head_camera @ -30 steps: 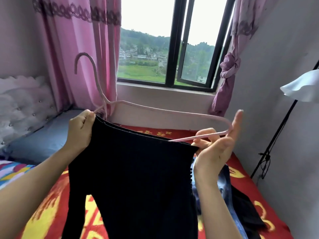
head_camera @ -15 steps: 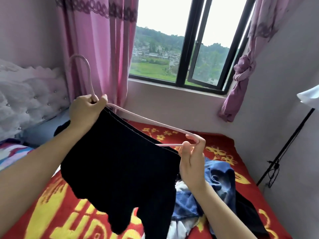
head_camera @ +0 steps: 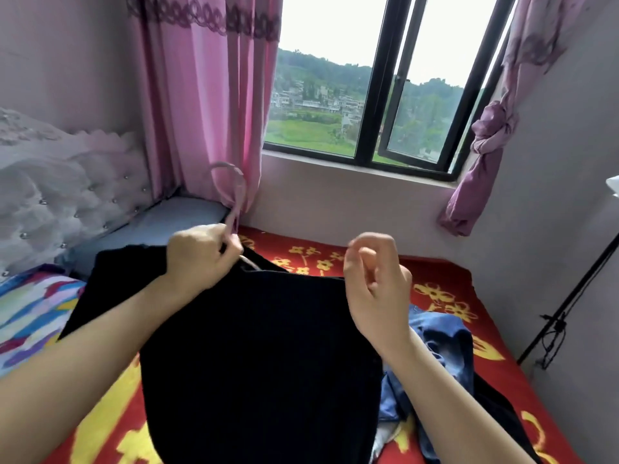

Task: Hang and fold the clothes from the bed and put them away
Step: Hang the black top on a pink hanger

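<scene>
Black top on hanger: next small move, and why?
Probably bring the right hand down to settle the black top's right shoulder. The left hand alone grips the pink hanger at its neck; the right hand holds nothing beside the top's upper edge.

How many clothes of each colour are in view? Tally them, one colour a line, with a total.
Black: 2, garment on the hanger and another piece at far right
Blue: 1, denim
White: 1, scrap beneath the denim
Total: 4
</scene>
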A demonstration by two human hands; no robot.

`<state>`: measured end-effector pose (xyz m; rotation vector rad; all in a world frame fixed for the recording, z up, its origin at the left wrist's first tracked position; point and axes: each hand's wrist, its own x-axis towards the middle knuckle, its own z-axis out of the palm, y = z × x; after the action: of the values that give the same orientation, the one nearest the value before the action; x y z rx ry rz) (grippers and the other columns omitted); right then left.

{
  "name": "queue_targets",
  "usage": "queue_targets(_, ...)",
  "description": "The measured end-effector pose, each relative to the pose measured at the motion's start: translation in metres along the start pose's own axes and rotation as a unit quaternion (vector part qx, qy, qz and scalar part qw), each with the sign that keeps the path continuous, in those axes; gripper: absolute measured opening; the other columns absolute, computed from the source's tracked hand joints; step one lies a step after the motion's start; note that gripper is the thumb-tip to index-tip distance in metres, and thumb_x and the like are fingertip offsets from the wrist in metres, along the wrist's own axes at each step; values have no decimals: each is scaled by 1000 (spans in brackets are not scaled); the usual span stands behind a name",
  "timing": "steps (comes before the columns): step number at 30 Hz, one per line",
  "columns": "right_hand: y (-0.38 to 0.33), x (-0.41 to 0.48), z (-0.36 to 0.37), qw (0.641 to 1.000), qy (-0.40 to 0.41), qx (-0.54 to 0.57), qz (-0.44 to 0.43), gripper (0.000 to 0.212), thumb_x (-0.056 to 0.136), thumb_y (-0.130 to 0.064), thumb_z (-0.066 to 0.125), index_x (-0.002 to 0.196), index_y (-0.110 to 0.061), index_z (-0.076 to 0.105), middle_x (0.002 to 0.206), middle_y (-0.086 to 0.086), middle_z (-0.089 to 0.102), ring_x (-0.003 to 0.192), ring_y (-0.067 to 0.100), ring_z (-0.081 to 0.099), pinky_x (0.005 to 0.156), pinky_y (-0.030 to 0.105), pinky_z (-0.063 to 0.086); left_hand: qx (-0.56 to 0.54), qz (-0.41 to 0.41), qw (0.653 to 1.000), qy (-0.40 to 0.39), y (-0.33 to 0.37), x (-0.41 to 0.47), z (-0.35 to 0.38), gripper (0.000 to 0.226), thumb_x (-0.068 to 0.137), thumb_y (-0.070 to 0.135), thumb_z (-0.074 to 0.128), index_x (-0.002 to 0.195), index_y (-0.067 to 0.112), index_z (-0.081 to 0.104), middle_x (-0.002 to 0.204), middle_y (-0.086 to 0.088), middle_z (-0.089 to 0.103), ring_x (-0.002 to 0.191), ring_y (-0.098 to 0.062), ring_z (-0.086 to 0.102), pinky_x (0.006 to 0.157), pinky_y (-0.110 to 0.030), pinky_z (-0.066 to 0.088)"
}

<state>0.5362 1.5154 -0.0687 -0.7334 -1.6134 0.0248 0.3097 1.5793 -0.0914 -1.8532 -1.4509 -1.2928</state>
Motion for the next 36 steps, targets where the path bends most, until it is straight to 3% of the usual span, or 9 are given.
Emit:
queue_targets(4,9,25,26,982,-75,-58,163,13,89,-16,54,96,-5,58,47,-12,36,42,3,38,52,15,33,-31,76,996,-46,52,6,1,44,86,38,43,56,8,54,46,-8,54,42,-27,55,46,-23,31)
queue_targets(7,22,33,14,951,-175,-103,235,21,92,-29,53,104,-17,66,61,-8,54,59,4,50,70,26,42,-78,9,991,-106,37,20,-3,47,88,48,45,65,8,57,57,-8,58,63,-32,60,58,-28,27)
queue_targets(10,22,38,4,918,-316,-185,156,32,88,-48,53,109,-28,68,92,-7,68,89,12,62,79,28,45,-141,-65,980,-121,18,17,-1,39,93,37,55,71,6,60,70,-9,63,77,-31,60,64,-28,27)
queue_targets(13,20,41,16,812,-482,-323,67,30,91,-45,50,73,-22,56,80,-6,54,89,24,58,66,28,34,-168,-52,970,-168,24,16,4,32,90,33,60,70,8,61,71,-4,64,74,-24,58,65,-26,30)
queue_targets(15,23,46,19,791,-513,-322,85,40,95,-40,48,61,-21,39,71,-7,47,81,27,52,64,28,30,-195,-49,961,-188,21,20,1,24,87,29,65,73,9,65,69,5,60,70,-14,55,63,-19,32)
queue_targets(21,33,69,-4,840,-428,-331,39,33,92,-46,50,71,-25,63,81,-10,44,90,10,32,76,27,28,-240,-80,950,-184,-33,12,-24,34,91,14,60,58,21,54,50,11,47,50,4,45,53,-8,32)
queue_targets(26,30,69,-10,841,-444,-301,69,39,92,-39,54,56,-26,45,86,-5,46,92,12,36,83,30,34,-186,-140,954,-191,-80,1,-41,47,94,23,54,50,13,40,43,8,29,42,-4,30,46,-20,24)
queue_targets(30,18,65,15,909,-363,-96,180,34,92,-21,57,64,-2,54,73,0,44,72,15,41,70,26,34,-244,-184,933,-190,-86,4,-59,44,95,20,54,57,0,44,49,11,31,44,-2,30,43,-18,24)
queue_targets(36,13,79,30,926,-300,29,227,28,91,-18,60,78,6,64,68,10,51,63,19,46,63,28,36,-302,-285,889,-192,-123,-39,-124,19,90,15,61,109,13,60,92,0,64,76,-1,58,66,-5,43)
